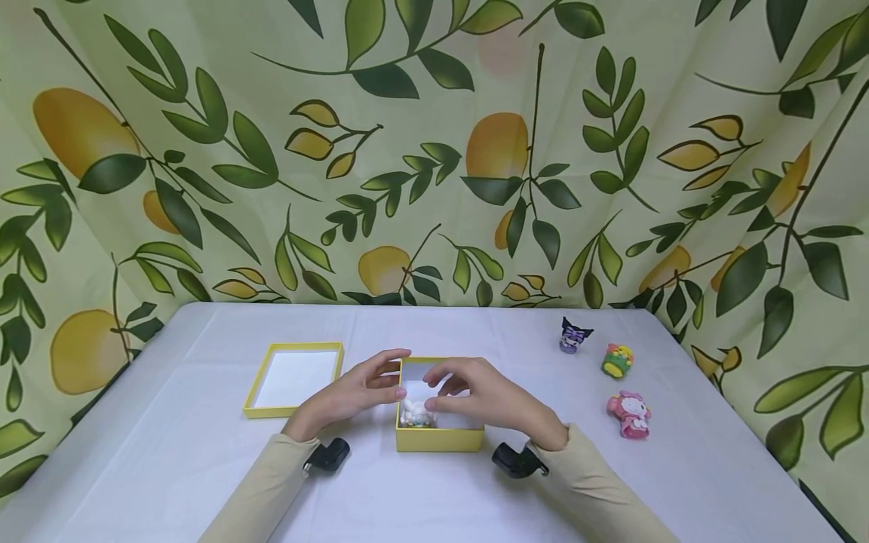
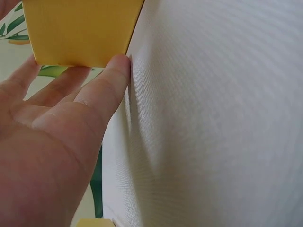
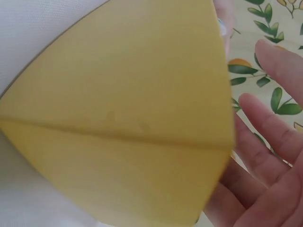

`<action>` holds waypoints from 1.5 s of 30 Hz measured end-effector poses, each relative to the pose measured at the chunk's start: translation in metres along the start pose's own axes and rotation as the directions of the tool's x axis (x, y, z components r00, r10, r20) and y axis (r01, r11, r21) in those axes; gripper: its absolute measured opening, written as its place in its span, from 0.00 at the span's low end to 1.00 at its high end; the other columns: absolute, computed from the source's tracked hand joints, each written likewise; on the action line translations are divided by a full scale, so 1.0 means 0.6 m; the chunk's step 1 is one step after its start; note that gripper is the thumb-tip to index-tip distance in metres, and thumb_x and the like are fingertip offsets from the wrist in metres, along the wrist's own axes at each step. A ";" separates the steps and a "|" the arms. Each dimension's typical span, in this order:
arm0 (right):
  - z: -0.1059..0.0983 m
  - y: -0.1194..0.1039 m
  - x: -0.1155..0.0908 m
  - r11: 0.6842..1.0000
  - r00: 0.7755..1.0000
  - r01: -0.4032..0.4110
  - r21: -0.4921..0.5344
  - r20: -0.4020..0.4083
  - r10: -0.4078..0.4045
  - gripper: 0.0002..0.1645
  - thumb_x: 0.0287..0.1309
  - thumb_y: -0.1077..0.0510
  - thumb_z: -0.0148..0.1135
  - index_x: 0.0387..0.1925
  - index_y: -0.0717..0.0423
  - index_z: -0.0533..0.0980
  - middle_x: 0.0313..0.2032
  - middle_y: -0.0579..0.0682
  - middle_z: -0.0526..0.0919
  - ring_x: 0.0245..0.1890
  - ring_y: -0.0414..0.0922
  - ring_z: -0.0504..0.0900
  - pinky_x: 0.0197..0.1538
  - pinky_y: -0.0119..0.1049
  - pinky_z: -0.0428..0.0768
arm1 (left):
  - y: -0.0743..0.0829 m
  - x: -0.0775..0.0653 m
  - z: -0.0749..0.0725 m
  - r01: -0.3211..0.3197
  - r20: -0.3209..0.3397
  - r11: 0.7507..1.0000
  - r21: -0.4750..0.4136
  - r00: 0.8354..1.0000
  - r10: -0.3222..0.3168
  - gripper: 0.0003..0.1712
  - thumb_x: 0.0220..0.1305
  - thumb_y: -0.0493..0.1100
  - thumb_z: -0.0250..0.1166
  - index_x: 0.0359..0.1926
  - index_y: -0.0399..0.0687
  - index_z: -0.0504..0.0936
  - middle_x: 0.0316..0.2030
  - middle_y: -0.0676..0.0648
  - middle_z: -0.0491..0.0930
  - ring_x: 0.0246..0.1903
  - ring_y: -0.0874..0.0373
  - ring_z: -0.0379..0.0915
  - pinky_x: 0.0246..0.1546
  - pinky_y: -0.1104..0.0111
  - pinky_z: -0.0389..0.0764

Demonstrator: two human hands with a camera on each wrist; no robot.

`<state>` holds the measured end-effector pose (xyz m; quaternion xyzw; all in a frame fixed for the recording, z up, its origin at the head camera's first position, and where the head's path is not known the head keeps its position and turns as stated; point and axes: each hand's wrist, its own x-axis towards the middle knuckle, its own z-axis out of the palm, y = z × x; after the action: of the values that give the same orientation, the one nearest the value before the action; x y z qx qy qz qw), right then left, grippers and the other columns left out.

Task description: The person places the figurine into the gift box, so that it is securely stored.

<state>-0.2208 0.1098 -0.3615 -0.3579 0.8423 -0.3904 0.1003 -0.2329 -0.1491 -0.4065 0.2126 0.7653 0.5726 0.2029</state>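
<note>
A yellow box [image 1: 440, 440] with a white inside stands at the middle of the table. In its near left corner sits a small white figurine [image 1: 414, 415], partly covered by the box's front wall. My left hand [image 1: 360, 388] is at the box's left side, its extended fingers [image 2: 106, 85] against the yellow wall and the thumb by the rim. Over the box's right part arches my right hand [image 1: 478, 388], fingers bent and apart. Its thumb tip is right beside the figurine. In the right wrist view the box's outer walls [image 3: 118, 85] hide much of the work.
A shallow yellow lid [image 1: 295, 377], white inside, lies at the left of the table. Toward the right stand a purple and black figurine [image 1: 572, 337], a green and yellow one [image 1: 617, 361] and a pink one [image 1: 631, 415]. A leaf-patterned curtain [image 1: 434, 151] hangs behind the table.
</note>
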 end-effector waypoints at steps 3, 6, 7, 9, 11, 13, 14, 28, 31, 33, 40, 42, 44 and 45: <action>-0.004 0.001 -0.006 1.000 1.000 -0.001 -0.001 -0.030 0.001 0.23 0.61 0.49 0.68 0.53 0.57 0.79 0.51 0.54 0.84 0.46 0.45 0.85 0.54 0.36 0.82 | 0.000 0.001 0.000 0.002 0.002 1.000 -0.010 1.000 -0.002 0.42 0.68 0.49 0.65 0.76 0.51 0.55 0.74 0.37 0.57 0.73 0.36 0.55 0.73 0.42 0.57; -0.009 0.004 -0.012 1.000 0.998 0.014 0.011 -0.060 -0.014 0.22 0.61 0.49 0.68 0.53 0.56 0.79 0.51 0.56 0.84 0.48 0.51 0.85 0.56 0.39 0.83 | -0.001 0.002 0.000 0.000 0.005 1.000 -0.018 1.000 0.000 0.42 0.68 0.48 0.65 0.76 0.50 0.55 0.74 0.37 0.59 0.73 0.37 0.56 0.73 0.43 0.58; -0.011 0.004 -0.014 1.000 0.997 0.019 0.014 -0.071 -0.018 0.22 0.61 0.49 0.68 0.53 0.55 0.79 0.51 0.55 0.84 0.48 0.52 0.85 0.56 0.40 0.83 | -0.001 0.002 0.000 -0.001 0.007 1.000 -0.024 1.000 0.001 0.42 0.68 0.48 0.65 0.76 0.50 0.55 0.73 0.37 0.59 0.73 0.37 0.56 0.73 0.43 0.58; -0.015 0.006 -0.019 0.999 0.995 0.032 0.002 -0.092 -0.032 0.22 0.61 0.49 0.69 0.53 0.55 0.79 0.50 0.55 0.84 0.48 0.53 0.84 0.56 0.42 0.83 | 0.000 0.003 0.000 -0.001 0.009 0.999 -0.033 1.000 0.001 0.42 0.68 0.47 0.65 0.76 0.49 0.55 0.73 0.37 0.60 0.73 0.37 0.56 0.73 0.43 0.58; -0.018 0.008 -0.024 0.999 0.993 0.042 -0.015 -0.110 -0.043 0.23 0.60 0.49 0.69 0.53 0.55 0.79 0.51 0.54 0.85 0.49 0.53 0.84 0.57 0.43 0.82 | 0.001 0.003 0.001 0.001 0.010 0.999 -0.041 1.000 -0.001 0.43 0.67 0.47 0.66 0.76 0.49 0.54 0.73 0.37 0.60 0.73 0.37 0.56 0.73 0.43 0.58; -0.022 0.009 -0.030 0.998 0.991 0.043 -0.042 -0.124 -0.048 0.23 0.60 0.48 0.69 0.54 0.53 0.78 0.51 0.52 0.85 0.50 0.52 0.83 0.58 0.42 0.82 | 0.001 0.003 0.001 0.005 0.008 0.999 -0.044 1.000 -0.004 0.42 0.67 0.46 0.66 0.76 0.49 0.55 0.73 0.37 0.60 0.73 0.37 0.56 0.73 0.43 0.58; -0.024 0.010 -0.033 0.998 0.990 0.039 -0.053 -0.130 -0.045 0.24 0.60 0.47 0.69 0.54 0.52 0.79 0.51 0.51 0.85 0.51 0.52 0.83 0.58 0.42 0.81 | 0.002 0.003 0.001 0.008 0.006 0.999 -0.043 1.000 -0.007 0.42 0.67 0.46 0.66 0.76 0.49 0.55 0.73 0.37 0.60 0.73 0.37 0.56 0.73 0.43 0.58; -0.048 0.011 -0.076 0.988 0.974 -0.038 -0.152 -0.225 0.003 0.24 0.58 0.44 0.70 0.55 0.45 0.79 0.52 0.41 0.84 0.54 0.42 0.81 0.59 0.45 0.80 | 0.002 0.000 -0.001 0.008 -0.008 1.000 -0.024 1.000 -0.008 0.42 0.66 0.47 0.67 0.76 0.51 0.56 0.74 0.36 0.58 0.73 0.37 0.55 0.73 0.45 0.59; -0.053 0.017 -0.088 0.984 0.969 -0.059 -0.169 -0.248 0.016 0.24 0.58 0.45 0.70 0.55 0.46 0.79 0.53 0.41 0.84 0.54 0.43 0.81 0.58 0.46 0.81 | 0.002 0.000 0.000 0.006 -0.009 1.000 -0.019 1.000 -0.007 0.43 0.66 0.48 0.67 0.76 0.51 0.56 0.74 0.37 0.58 0.73 0.37 0.56 0.73 0.45 0.59; -0.057 0.022 -0.097 0.980 0.963 -0.081 -0.181 -0.266 0.031 0.24 0.59 0.45 0.70 0.55 0.47 0.79 0.53 0.42 0.84 0.53 0.43 0.81 0.57 0.47 0.81 | 0.002 0.001 0.000 0.006 -0.008 1.000 -0.018 1.000 -0.006 0.43 0.66 0.48 0.67 0.76 0.50 0.56 0.74 0.37 0.59 0.73 0.37 0.56 0.74 0.45 0.58; -0.069 0.038 -0.119 0.973 0.950 -0.122 -0.195 -0.306 0.058 0.22 0.59 0.47 0.70 0.54 0.48 0.80 0.52 0.43 0.85 0.52 0.44 0.83 0.57 0.44 0.82 | 0.001 0.000 0.001 0.010 -0.012 1.000 -0.017 1.000 -0.010 0.42 0.67 0.47 0.66 0.76 0.50 0.56 0.74 0.38 0.59 0.73 0.37 0.56 0.74 0.45 0.58; -0.071 0.041 -0.123 0.972 0.949 -0.129 -0.195 -0.310 0.063 0.22 0.59 0.47 0.70 0.53 0.48 0.80 0.51 0.44 0.85 0.52 0.44 0.83 0.57 0.44 0.82 | 0.000 0.000 0.001 0.007 -0.011 1.000 -0.020 1.000 -0.007 0.42 0.67 0.47 0.66 0.76 0.50 0.56 0.73 0.37 0.60 0.73 0.38 0.56 0.74 0.45 0.58; -0.072 0.043 -0.127 0.970 0.946 -0.143 -0.199 -0.315 0.075 0.22 0.59 0.46 0.70 0.53 0.48 0.80 0.51 0.44 0.85 0.52 0.44 0.82 0.57 0.44 0.82 | -0.001 0.001 0.000 0.002 -0.007 1.000 -0.021 1.000 -0.002 0.42 0.67 0.47 0.66 0.76 0.50 0.56 0.73 0.37 0.60 0.73 0.37 0.56 0.74 0.45 0.58; -0.072 0.044 -0.128 0.969 0.945 -0.149 -0.198 -0.317 0.080 0.23 0.59 0.46 0.70 0.53 0.48 0.80 0.51 0.44 0.85 0.52 0.44 0.82 0.57 0.45 0.82 | -0.001 0.001 0.000 0.000 -0.006 1.000 -0.020 1.000 0.000 0.42 0.67 0.47 0.66 0.76 0.49 0.56 0.73 0.37 0.60 0.73 0.37 0.56 0.74 0.45 0.58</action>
<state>-0.1984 0.1991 -0.3601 -0.2519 0.9050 -0.3393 -0.0493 -0.2335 -0.1490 -0.4073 0.2089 0.7600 0.5810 0.2027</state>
